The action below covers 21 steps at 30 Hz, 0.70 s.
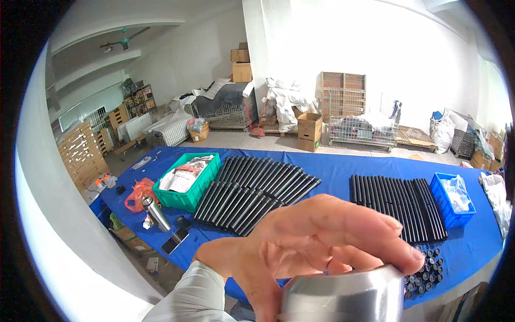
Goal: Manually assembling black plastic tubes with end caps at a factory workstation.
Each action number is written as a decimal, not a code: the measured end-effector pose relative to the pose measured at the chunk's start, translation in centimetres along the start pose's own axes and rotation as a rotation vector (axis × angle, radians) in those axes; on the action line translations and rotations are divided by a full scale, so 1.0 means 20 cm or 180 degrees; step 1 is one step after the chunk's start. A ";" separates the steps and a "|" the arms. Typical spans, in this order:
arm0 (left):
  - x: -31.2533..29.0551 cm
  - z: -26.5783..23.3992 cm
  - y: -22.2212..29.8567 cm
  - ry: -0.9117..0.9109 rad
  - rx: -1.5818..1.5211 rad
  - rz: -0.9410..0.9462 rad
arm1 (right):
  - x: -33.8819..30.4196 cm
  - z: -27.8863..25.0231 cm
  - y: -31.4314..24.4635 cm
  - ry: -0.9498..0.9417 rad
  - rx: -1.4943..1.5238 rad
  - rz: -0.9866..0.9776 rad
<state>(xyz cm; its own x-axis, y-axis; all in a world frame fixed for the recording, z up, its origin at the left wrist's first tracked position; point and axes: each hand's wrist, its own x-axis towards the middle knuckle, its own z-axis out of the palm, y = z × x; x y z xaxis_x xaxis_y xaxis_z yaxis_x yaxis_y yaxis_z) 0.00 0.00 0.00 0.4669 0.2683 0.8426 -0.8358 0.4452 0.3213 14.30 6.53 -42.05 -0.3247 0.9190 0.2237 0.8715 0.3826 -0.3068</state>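
Two batches of black tubes [236, 201] on the blue desk [330, 166]: one left of centre, fanned out; one to the right, in close rows. Beside the first, a green bin [177, 199] with white packing [185, 174] inside, a red bag [142, 193], a steel flask [155, 214] and a phone [175, 241]. Beside the second, a blue bin [461, 219]. Nearer, small black caps [429, 273], partly hidden behind a steel cylinder [343, 300] and the left hand [289, 241]. Holds that cylinder at the lower edge, close to the camera: fingers [343, 214] half curled over its top, tips at the right rim, thumb along the left side. Cannot tell the state of the right hand, out of view.
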 end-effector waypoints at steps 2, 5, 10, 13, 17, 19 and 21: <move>-0.04 0.06 0.03 -0.0085 -0.0040 0.0005 | -0.06 -0.29 -0.16 0.0499 0.0900 -0.0172; -0.05 0.02 0.05 0.0312 -0.0092 0.0034 | -0.08 -0.29 -0.18 0.0441 0.0886 -0.0190; -0.24 -0.43 0.07 0.0155 -0.0196 -0.1404 | -0.08 -0.45 -0.21 0.0574 0.1592 0.0130; -0.55 -0.39 0.20 0.1216 -0.0717 -0.1636 | -0.14 -0.43 -0.16 0.0632 0.1136 -0.0136; -1.26 -0.43 0.63 0.2597 -0.0292 -0.1681 | -0.04 -0.52 -0.22 0.0622 0.1064 0.0015; -1.66 -0.35 0.87 0.3044 0.0432 -0.1702 | -0.06 -0.50 -0.21 0.0566 0.1123 0.0139; -1.94 -0.15 1.07 0.4486 0.0841 -0.1625 | -0.08 -0.49 -0.21 0.0554 0.1144 0.0127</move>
<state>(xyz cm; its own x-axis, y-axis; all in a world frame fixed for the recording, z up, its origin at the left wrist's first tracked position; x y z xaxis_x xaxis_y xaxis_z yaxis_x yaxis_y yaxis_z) -35.03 1.75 -27.10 0.4716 0.7771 -0.4168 -0.4594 0.6199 0.6361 14.72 2.50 -31.95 -0.1993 0.9157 0.3489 0.6881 0.3843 -0.6155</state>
